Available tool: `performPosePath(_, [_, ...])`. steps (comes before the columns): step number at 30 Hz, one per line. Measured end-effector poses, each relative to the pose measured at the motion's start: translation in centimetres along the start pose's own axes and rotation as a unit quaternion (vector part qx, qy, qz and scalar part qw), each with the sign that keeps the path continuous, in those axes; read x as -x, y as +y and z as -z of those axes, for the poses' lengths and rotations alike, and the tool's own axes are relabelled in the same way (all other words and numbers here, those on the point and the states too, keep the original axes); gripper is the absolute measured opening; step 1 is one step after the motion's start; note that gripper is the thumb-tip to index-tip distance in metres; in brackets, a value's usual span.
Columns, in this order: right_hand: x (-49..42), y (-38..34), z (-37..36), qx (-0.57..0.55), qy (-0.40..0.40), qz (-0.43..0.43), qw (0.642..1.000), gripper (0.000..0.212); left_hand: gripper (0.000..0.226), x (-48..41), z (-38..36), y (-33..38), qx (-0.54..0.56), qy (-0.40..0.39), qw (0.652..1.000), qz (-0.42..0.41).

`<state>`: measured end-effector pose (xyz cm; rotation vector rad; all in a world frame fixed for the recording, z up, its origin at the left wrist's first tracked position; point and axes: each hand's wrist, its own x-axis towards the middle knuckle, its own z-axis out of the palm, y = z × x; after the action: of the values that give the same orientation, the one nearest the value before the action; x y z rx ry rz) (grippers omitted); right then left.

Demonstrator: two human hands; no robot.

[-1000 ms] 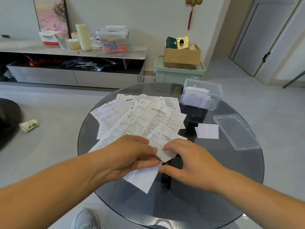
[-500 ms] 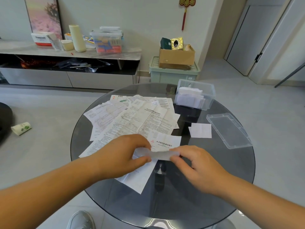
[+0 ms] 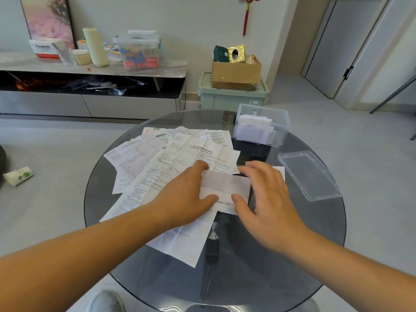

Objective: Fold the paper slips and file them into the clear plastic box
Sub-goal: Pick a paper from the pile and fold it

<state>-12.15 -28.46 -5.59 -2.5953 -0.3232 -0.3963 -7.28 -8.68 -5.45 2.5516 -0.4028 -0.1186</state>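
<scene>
A half-folded white paper slip (image 3: 225, 185) lies at the near right edge of a spread pile of printed paper slips (image 3: 162, 161) on the round glass table (image 3: 281, 255). My left hand (image 3: 186, 197) rests on the slip's left side, index tip at its far corner and thumb on its near edge. My right hand (image 3: 267, 194) covers its right side the same way, fingers spread and thumb on the paper. The clear plastic box (image 3: 281, 122) stands open at the table's far right with several folded slips inside.
The box's clear lid (image 3: 308, 174) lies to the right of my right hand. Another folded white slip (image 3: 281, 171) peeks out behind that hand. Beyond the table are a low TV cabinet (image 3: 90, 68), a green bin (image 3: 227, 97) bearing a cardboard box, and a tissue pack (image 3: 19, 175) on the floor.
Both hands lifted the slip's near edge off the pile, folded it over and laid it down; they now rest on top of it. The camera moved closer.
</scene>
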Motion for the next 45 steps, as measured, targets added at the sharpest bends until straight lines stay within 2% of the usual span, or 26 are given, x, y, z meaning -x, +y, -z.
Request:
performPosePath(2, [0.2, 0.3, -0.1, 0.037, -0.02, 0.05, 0.998, 0.04, 0.075, -0.3, -0.1, -0.1, -0.018, -0.004, 1.0, 0.003])
performPosePath(4, [0.4, 0.7, -0.3, 0.056, -0.08, 0.08, 0.992, 0.042, 0.078, -0.4, -0.2, -0.3, -0.027, -0.013, 1.0, -0.003])
performPosePath(7, [0.6, 1.3, -0.3, 0.107, -0.172, 0.104, 0.974, 0.054, 0.067, -0.6, -0.1, -0.5, -0.031, -0.043, 0.999, -0.004])
performPosePath(10, [0.5, 1.3, 0.1, 0.155, -0.214, 0.114, 0.958, 0.063, 0.05, -0.6, 0.2, -0.4, -0.046, -0.068, 0.997, 0.0])
performPosePath(14, [0.5, 1.5, 1.0, 0.181, -0.26, 0.117, 0.941, 0.073, 0.05, -0.5, 0.4, 0.0, -0.07, -0.095, 0.993, 0.0])
performPosePath(21, [0.3, 2.1, 1.7, 0.153, -0.25, 0.12, 0.948, 0.069, 0.049, 0.0, 0.5, 1.4, -0.075, -0.073, 0.994, 0.026])
performPosePath(25, [0.2, 2.0, 1.8, 0.122, -0.244, 0.103, 0.956, 0.071, 0.05, -0.6, 1.2, 2.2, 0.049, -0.021, 0.994, 0.098])
performPosePath(28, [0.4, 2.0, 1.9, 0.095, -0.243, 0.091, 0.961, 0.073, 0.047, -0.7, 1.6, 2.5, 0.162, 0.004, 0.974, 0.156])
performPosePath(33, [0.6, 2.0, 2.0, 0.073, -0.253, 0.092, 0.96, 0.068, 0.032, -0.5, 2.2, 2.2, 0.259, -0.019, 0.947, 0.188])
performPosePath(36, [0.6, 2.1, 2.3, 0.062, -0.26, 0.096, 0.959, 0.056, 0.023, -0.2, 2.7, 2.5, 0.241, -0.052, 0.952, 0.181])
performPosePath(39, [0.4, 1.9, 2.6, 0.053, -0.268, 0.093, 0.958, 0.054, 0.012, 0.2, 2.6, 2.7, 0.201, -0.083, 0.965, 0.147])
performPosePath(42, [0.4, 1.7, 2.7, 0.019, -0.264, 0.072, 0.962, 0.062, 0.012, 0.8, 2.5, 3.1, 0.226, -0.105, 0.958, 0.139])
performPosePath(45, [0.6, 1.6, 2.6, 0.003, -0.228, 0.044, 0.973, 0.08, 0.015, 1.3, 2.5, 3.4, 0.314, -0.109, 0.93, 0.156])
